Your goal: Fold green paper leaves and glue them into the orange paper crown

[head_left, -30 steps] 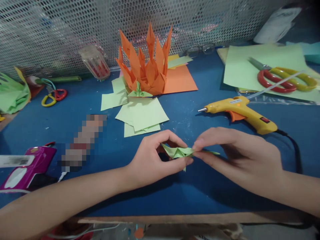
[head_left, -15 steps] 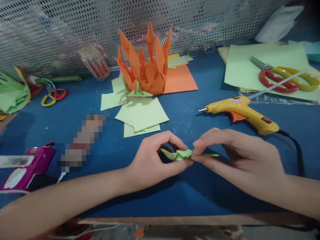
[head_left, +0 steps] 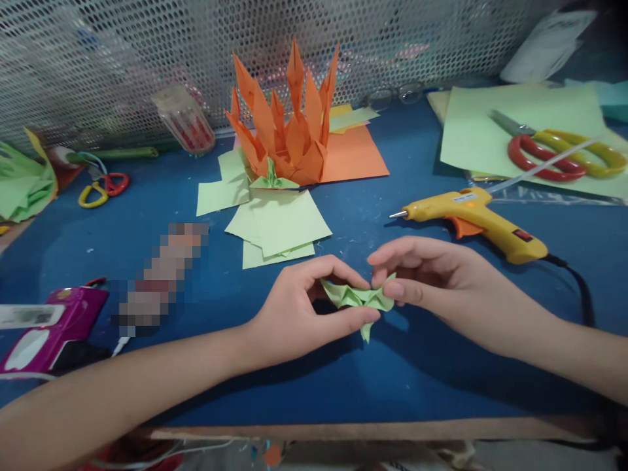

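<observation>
A small folded light green paper piece (head_left: 357,298) is held just above the blue table (head_left: 392,379) near its front edge. My left hand (head_left: 304,311) pinches its left end between thumb and fingers. My right hand (head_left: 432,281) grips its right end, fingers curled over the fold. Behind them lies a stack of light green paper squares (head_left: 279,226), and further back stands an orange spiky folded paper flower (head_left: 287,134) with a small green folded piece at its base.
A yellow glue gun (head_left: 478,219) lies right of centre, its cord trailing right. Red-and-yellow scissors (head_left: 559,154) rest on green sheets at back right. Small scissors (head_left: 101,190), a clear jar (head_left: 184,121), green paper (head_left: 22,186) and a magenta object (head_left: 53,327) sit left. Mesh wall behind.
My right hand has shifted left and up along the green piece, its fingers now curled over the right end. The paper looks more crumpled and a point hangs down. The left hand stays put.
</observation>
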A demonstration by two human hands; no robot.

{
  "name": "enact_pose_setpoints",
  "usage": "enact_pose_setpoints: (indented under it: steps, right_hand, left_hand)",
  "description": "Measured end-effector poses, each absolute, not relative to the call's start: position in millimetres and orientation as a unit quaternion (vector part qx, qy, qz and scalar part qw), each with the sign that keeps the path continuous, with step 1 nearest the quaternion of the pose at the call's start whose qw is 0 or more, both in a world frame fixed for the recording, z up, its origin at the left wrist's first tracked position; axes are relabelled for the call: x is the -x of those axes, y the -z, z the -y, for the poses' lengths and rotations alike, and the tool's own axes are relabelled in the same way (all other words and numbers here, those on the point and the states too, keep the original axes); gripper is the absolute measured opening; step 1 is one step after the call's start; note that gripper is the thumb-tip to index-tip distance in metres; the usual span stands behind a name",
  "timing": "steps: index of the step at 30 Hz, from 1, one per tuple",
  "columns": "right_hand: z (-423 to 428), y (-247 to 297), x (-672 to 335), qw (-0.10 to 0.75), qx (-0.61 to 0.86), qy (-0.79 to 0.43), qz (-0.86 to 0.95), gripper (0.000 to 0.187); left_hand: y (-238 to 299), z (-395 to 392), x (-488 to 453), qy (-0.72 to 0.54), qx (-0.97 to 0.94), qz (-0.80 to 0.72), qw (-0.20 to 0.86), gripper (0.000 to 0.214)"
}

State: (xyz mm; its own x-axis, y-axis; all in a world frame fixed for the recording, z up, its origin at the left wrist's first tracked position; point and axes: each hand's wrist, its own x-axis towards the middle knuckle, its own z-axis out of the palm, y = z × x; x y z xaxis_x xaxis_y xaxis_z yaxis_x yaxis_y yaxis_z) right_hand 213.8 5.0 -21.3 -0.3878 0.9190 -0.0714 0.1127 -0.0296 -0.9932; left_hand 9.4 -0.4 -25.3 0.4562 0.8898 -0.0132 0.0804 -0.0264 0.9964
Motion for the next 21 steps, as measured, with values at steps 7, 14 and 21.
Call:
enact_pose_setpoints:
  steps: [7, 14, 21]
  right_hand:
    - [-1.6, 23.6, -211.4, 0.374, 0.432, -0.546, 0.612, 0.015]
    - [-0.9, 23.3, -214.1, 0.379, 0.396, -0.574, 0.608, 0.015]
    - [2.3, 19.9, -209.0, 0.384, 0.403, -0.528, 0.642, 0.011]
  left_hand:
    - [22.2, 0.3, -8.8, -0.334, -0.614, -0.380, 0.605, 0.019]
    - [21.8, -3.0, -8.3, -0.344, -0.574, -0.361, 0.649, 0.020]
    - [22.3, -2.4, -8.5, -0.334, -0.569, -0.359, 0.660, 0.022]
